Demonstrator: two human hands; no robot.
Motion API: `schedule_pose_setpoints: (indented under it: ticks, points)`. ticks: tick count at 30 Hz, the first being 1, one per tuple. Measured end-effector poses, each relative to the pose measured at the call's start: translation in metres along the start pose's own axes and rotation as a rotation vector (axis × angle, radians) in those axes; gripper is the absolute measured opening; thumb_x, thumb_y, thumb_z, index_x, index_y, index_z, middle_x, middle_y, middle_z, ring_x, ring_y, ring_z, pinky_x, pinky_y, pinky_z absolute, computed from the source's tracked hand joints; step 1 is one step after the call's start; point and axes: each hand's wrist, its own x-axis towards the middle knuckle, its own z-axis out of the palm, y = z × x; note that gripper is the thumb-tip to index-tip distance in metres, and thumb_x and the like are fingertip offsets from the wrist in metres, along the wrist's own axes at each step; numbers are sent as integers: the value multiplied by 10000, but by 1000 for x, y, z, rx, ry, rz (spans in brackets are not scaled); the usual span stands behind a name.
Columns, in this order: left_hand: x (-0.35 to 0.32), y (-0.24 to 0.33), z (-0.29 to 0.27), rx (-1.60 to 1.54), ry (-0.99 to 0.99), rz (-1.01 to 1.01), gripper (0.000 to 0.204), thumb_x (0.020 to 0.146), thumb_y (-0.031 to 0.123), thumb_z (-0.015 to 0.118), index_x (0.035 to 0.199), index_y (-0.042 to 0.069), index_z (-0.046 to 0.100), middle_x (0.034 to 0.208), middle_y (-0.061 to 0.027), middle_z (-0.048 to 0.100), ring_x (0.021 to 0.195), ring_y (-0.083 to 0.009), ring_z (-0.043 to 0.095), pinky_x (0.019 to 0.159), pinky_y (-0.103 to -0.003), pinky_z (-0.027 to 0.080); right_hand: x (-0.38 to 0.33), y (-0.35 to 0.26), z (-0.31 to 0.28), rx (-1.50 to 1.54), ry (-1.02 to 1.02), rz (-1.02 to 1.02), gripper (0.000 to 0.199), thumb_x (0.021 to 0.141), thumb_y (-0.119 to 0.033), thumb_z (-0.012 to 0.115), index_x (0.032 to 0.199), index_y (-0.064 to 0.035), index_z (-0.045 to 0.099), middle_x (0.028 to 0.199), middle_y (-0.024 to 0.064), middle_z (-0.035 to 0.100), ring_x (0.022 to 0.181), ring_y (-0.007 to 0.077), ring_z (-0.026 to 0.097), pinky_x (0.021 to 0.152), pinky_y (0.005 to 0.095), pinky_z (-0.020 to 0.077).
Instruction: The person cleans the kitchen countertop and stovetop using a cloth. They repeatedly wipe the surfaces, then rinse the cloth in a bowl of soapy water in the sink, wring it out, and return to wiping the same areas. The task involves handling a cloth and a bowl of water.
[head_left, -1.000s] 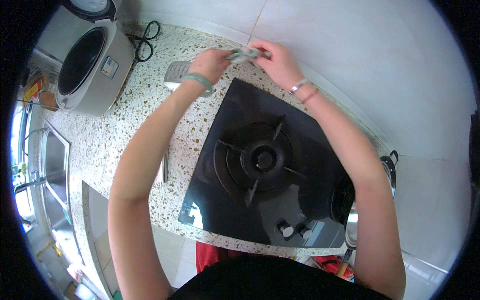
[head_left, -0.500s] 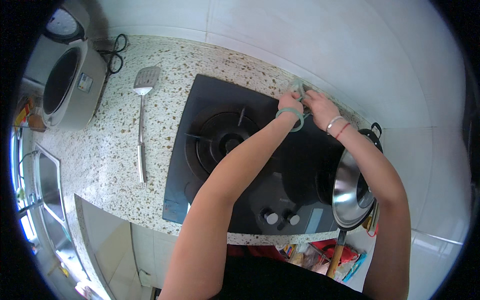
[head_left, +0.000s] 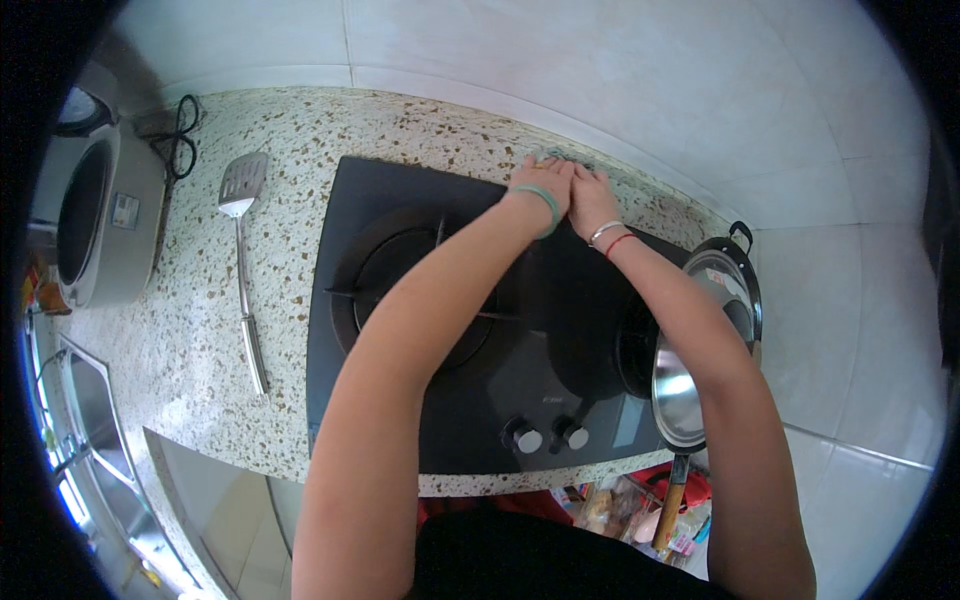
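Note:
My left hand [head_left: 543,184], with a green bangle at its wrist, presses down on a pale green cloth [head_left: 572,156] at the strip of counter behind the stove. Right beside it, touching, my right hand [head_left: 594,203] reaches to the same cloth, its fingers bent. Most of the cloth is hidden under the fingers; only its edge shows against the foot of the wall. Below both hands spreads the black glass gas stove [head_left: 520,370], with a round burner [head_left: 350,285] on its left side and two silver knobs [head_left: 527,437] at its front.
A lidded wok [head_left: 683,405] with a wooden handle stands on the stove's right side, under my right forearm. On the speckled counter [head_left: 290,130] lie a slotted metal spatula [head_left: 243,250] and, further left, a rice cooker [head_left: 130,215] with its lid up. A sink [head_left: 95,400] is at far left.
My hands have gone from bunching the cloth between them to pressing it on the counter by the wall. The view has shifted, so the spatula and rice cooker appear further left.

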Motion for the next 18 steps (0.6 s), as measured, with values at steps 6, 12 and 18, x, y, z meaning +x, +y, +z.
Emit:
schedule_pose_setpoints:
  ticks: [6,12,18]
  points:
    - [2,-39,-24,55,-96,157,483,893,82,485,1364,107,383,1417,-131,414,1287,-272,423,1124,-409,246,19,-21,7,-63,90,48,109,737,-17,594,834,0,639,921,145,580,962,328,500,830,377,464]
    - [1,-65,-40,112,-186,186,514,866,72,522,1359,128,385,1399,-145,431,1268,-285,444,1125,-419,248,28,-45,4,-12,245,11,96,729,-54,624,804,2,642,857,129,586,906,314,525,819,383,465]
    - [-29,-98,-41,226,-114,228,487,932,178,485,1397,159,341,1491,-42,307,1377,-223,281,1139,-439,219,17,-64,-36,0,20,-266,343,776,-123,597,1088,9,541,1207,139,486,1107,296,485,955,371,436]
